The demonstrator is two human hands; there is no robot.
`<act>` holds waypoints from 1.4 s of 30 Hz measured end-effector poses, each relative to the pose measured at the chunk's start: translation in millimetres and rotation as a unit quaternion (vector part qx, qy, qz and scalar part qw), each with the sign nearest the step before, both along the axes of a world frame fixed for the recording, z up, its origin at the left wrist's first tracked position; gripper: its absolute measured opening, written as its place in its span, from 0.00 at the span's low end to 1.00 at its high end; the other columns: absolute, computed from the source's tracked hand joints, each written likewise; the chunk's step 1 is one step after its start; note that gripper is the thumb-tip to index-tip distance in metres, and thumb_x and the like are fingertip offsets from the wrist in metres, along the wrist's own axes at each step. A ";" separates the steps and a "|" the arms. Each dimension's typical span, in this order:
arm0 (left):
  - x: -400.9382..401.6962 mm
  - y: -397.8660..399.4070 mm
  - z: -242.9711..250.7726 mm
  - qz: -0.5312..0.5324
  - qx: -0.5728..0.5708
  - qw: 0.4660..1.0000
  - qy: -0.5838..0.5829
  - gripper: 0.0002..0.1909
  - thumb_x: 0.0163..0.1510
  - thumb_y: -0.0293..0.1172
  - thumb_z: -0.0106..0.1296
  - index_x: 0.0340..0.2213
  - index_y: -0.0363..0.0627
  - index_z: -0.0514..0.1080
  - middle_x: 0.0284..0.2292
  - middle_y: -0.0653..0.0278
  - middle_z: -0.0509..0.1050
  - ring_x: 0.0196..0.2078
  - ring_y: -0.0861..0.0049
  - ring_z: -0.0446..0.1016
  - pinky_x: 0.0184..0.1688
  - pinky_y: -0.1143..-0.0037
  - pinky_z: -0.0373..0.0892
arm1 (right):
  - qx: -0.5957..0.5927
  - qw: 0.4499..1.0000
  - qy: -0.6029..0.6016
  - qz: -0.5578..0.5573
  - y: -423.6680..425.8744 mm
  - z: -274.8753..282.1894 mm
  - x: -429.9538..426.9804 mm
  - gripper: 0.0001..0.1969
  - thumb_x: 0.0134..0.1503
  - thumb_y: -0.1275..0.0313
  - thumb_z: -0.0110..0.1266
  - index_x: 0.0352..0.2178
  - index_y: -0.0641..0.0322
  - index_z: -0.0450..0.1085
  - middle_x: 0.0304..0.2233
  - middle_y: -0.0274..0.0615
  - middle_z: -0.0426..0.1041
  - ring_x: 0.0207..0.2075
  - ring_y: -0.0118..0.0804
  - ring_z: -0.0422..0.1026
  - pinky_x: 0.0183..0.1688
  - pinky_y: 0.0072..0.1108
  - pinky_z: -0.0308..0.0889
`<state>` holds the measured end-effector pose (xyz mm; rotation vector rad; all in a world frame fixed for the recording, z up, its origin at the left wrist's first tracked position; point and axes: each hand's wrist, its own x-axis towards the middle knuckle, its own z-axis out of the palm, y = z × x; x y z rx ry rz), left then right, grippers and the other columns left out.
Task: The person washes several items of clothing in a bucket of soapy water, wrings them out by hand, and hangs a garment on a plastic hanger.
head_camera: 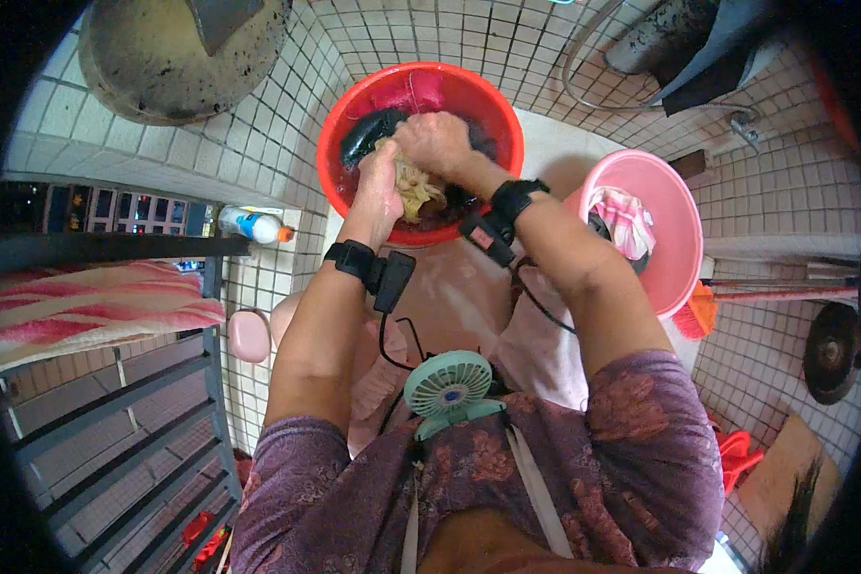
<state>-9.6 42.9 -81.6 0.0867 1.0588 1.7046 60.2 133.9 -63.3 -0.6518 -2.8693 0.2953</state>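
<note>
A red plastic basin [328,188] holds water and wet laundry. Over it, my left hand [382,176] and my right hand [434,142] are close together, both gripping a yellowish wet cloth [415,188] whose lower folds hang between and below them. Dark fabric [367,136] bulges at the basin's left, and a bright pink cloth [409,92] lies along its far side. The fingertips of both hands are partly hidden by the cloth and the hands themselves.
Right of the basin, a pink bucket [678,247] contains a pink-and-white checked cloth [623,219]. A plastic bottle [257,225] and a pink soap box [249,336] are on the tiled ledge at left. A metal shower hose [570,82] hangs along the far wall; an orange broom [697,312] is at right.
</note>
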 end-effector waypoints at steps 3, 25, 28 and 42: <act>-16.5 -5.1 10.6 0.005 -0.027 0.999 0.033 0.11 0.47 0.33 0.47 0.32 0.41 0.66 0.31 0.60 0.70 0.32 0.71 0.70 0.37 0.70 0.67 | -0.065 0.986 0.071 -0.136 21.4 -2.7 7.3 0.14 0.42 0.60 0.44 0.21 0.56 0.72 0.24 0.46 0.72 0.27 0.45 0.72 0.30 0.33 0.67; -51.8 -26.1 -14.0 -0.057 -0.093 0.988 0.113 0.17 0.53 0.38 0.37 0.40 0.38 0.62 0.38 0.58 0.68 0.39 0.66 0.68 0.36 0.66 0.68 | -0.265 0.951 0.049 -0.153 22.6 -21.3 7.3 0.13 0.42 0.62 0.48 0.24 0.60 0.70 0.28 0.51 0.70 0.33 0.45 0.70 0.33 0.30 0.65; -33.2 -19.7 -5.0 -0.056 -0.089 0.994 0.038 0.21 0.53 0.38 0.37 0.45 0.37 0.57 0.44 0.55 0.63 0.46 0.65 0.63 0.48 0.65 0.60 | -0.264 0.951 0.125 -0.096 -8.4 -11.3 -31.0 0.14 0.39 0.60 0.48 0.15 0.60 0.71 0.19 0.47 0.70 0.23 0.43 0.69 0.26 0.30 0.65; -22.5 3.2 -12.5 0.036 -0.034 0.996 0.077 0.08 0.49 0.31 0.45 0.30 0.40 0.66 0.30 0.63 0.69 0.33 0.73 0.69 0.37 0.72 0.66 | -0.152 0.981 0.090 -0.075 7.7 8.7 25.4 0.15 0.42 0.63 0.43 0.24 0.63 0.71 0.29 0.48 0.71 0.33 0.46 0.70 0.35 0.32 0.66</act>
